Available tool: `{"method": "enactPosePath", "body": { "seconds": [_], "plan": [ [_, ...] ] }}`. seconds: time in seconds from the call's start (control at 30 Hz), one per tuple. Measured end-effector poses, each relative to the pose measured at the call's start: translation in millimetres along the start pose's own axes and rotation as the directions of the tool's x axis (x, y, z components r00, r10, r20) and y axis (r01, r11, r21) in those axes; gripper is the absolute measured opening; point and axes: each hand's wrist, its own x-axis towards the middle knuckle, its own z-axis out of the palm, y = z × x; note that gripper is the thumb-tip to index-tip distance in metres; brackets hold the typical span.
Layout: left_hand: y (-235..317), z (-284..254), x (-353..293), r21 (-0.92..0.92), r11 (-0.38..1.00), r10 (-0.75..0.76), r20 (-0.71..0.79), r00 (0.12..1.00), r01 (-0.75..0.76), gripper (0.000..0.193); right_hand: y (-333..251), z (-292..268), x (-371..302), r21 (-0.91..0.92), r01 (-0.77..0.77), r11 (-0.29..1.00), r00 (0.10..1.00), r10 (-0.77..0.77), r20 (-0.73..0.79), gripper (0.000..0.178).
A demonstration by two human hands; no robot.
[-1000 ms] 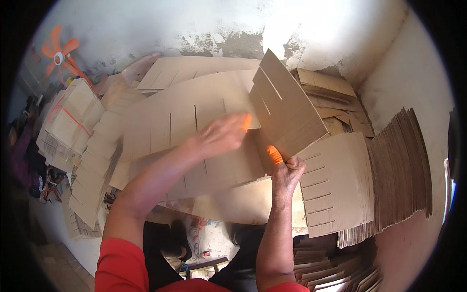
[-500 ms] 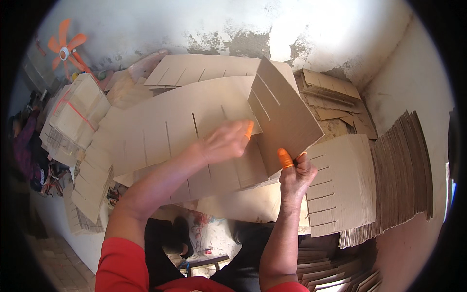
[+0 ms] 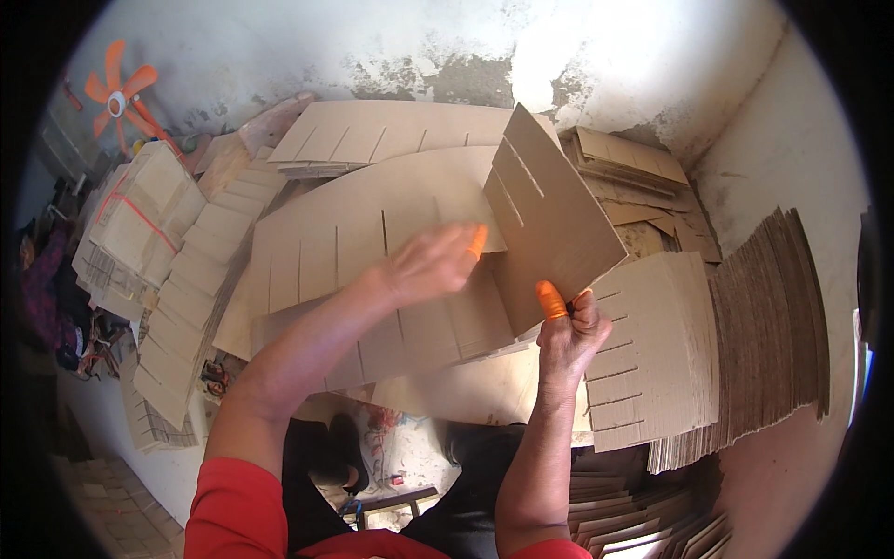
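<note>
Panel [image 3: 563, 219]: we have it standing tilted beside the sheet [image 3: 307, 247].
Right hand [image 3: 573, 331]: fingers pinch the panel's lower edge, apparently steadying it.
Left hand [image 3: 433, 264]: fingers curled over the sheet; whether gripping, we cannot tell.

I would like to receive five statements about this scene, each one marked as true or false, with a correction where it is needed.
1. The right hand holds a cardboard sheet. True.
2. This sheet has no slits. False: slits are visible in it.
3. A fan is at the upper left. True.
4. This fan is green. False: its blades are orange.
5. The left hand wears an orange finger cover. True.
</note>
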Motion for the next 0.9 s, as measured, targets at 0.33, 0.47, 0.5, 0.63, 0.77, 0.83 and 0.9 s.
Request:
{"method": "enactPosePath", "body": {
  "seconds": [0.33,0.47,0.5,0.63,0.77,0.83,0.9],
  "plan": [
    [33,-15,2,0.0,0.999,0.049,-0.071,0.996,-0.049,0.028,-2,10,-3,-0.146,0.167,0.975,0.981,-0.179,-0.069,0.044],
    [81,-44,7,-0.055,0.998,0.028,0.08,0.996,-0.024,0.029,3,17,-1,-0.128,0.204,0.971,0.947,-0.228,-0.225,0.038],
    [83,-43,8,-0.18,0.982,-0.045,0.069,0.997,0.057,0.03,2,16,-1,-0.131,0.156,0.979,0.954,-0.183,-0.238,0.038],
    [66,-42,22,-0.526,0.783,-0.339,0.085,0.937,0.331,0.042,5,4,3,-0.118,-0.043,0.992,0.96,0.008,-0.28,0.033],
    [-9,9,51,-0.316,0.802,-0.519,0.05,0.853,0.507,0.052,2,-2,9,-0.126,-0.096,0.987,0.956,0.056,-0.288,0.028],
    [-38,49,58,-0.057,0.857,-0.512,0.02,0.859,0.512,0.045,4,-3,11,-0.141,-0.089,0.986,0.959,0.047,-0.28,0.027],
    [-57,83,56,0.17,0.88,-0.467,0.139,0.873,0.444,0.033,5,-4,13,-0.11,-0.101,0.989,0.956,0.066,-0.286,0.029]
  ]
}}
